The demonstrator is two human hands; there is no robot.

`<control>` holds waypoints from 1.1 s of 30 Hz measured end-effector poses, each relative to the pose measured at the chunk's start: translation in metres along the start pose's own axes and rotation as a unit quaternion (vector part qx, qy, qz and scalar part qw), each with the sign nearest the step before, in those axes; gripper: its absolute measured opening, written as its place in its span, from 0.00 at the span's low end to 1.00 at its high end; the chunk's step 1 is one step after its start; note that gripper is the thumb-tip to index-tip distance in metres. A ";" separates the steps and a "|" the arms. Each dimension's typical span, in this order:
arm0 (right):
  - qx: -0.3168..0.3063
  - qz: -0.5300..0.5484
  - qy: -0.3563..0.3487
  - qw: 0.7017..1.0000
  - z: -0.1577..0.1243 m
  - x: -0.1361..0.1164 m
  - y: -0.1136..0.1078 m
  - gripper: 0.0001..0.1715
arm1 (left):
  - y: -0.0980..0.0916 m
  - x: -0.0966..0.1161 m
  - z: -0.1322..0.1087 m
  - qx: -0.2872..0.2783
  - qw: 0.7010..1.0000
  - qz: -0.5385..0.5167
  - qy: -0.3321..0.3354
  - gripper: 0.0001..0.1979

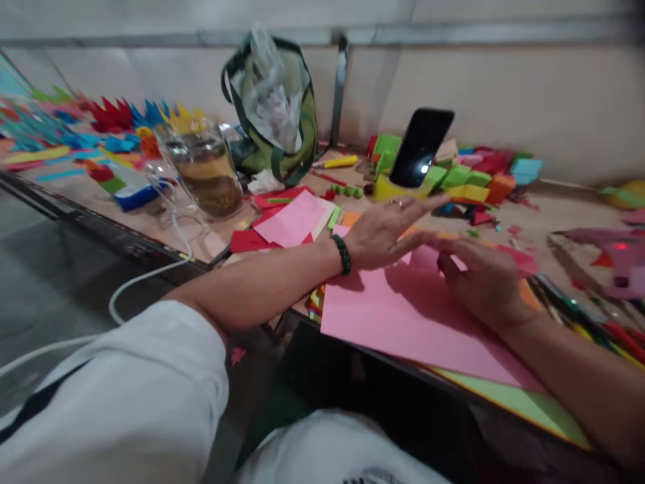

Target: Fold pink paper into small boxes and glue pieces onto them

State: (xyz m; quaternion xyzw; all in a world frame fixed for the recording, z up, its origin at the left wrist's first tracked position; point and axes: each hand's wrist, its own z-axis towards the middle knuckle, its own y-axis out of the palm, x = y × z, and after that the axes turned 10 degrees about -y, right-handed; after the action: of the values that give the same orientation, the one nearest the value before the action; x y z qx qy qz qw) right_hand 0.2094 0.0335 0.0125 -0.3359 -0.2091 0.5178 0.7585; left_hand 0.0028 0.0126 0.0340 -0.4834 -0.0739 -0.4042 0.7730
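A large pink paper sheet (403, 316) lies at the table's front edge, with other coloured sheets beneath it. My left hand (388, 232), with a dark green bead bracelet at the wrist, reaches across its far side. That hand's fingers are stretched out and hold nothing. Beside it, my right hand (478, 275) is closed, thumb and fingers pinched at a smaller pink paper piece (424, 259) over the sheet. The fingertips of both hands come close together there, and part of the small piece is hidden.
A phone (422, 148) leans in a yellow stand behind my hands, among folded coloured paper pieces (468, 178). A glass mug (206, 171) of brownish liquid and a green bag (282, 107) stand left. A pink glue gun (622, 259) and several pens (579, 309) lie right.
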 end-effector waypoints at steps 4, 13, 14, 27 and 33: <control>0.033 0.034 -0.029 0.998 -0.003 -0.002 0.000 0.15 | 0.007 0.001 -0.010 -0.074 0.989 -0.112 -0.067 0.29; 0.022 0.071 -0.011 0.997 0.001 -0.008 -0.006 0.14 | 0.015 0.005 -0.013 -0.161 0.965 -0.201 -0.042 0.31; 0.023 0.067 -0.014 0.997 0.002 -0.010 -0.005 0.13 | 0.015 0.006 -0.014 -0.167 0.965 -0.199 -0.033 0.33; 0.000 0.060 0.037 0.998 0.000 -0.005 0.000 0.10 | 0.023 0.005 -0.013 -0.179 0.963 -0.184 -0.084 0.29; 0.006 0.046 0.002 0.999 0.006 -0.014 -0.009 0.11 | 0.022 0.015 -0.013 -0.164 0.967 -0.190 -0.054 0.27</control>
State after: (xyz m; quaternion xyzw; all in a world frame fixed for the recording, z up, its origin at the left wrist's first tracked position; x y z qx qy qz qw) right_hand 0.2061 0.0204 0.0230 -0.3418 -0.1892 0.5524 0.7363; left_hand 0.0245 -0.0016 0.0195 -0.6016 -0.1390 -0.5231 0.5874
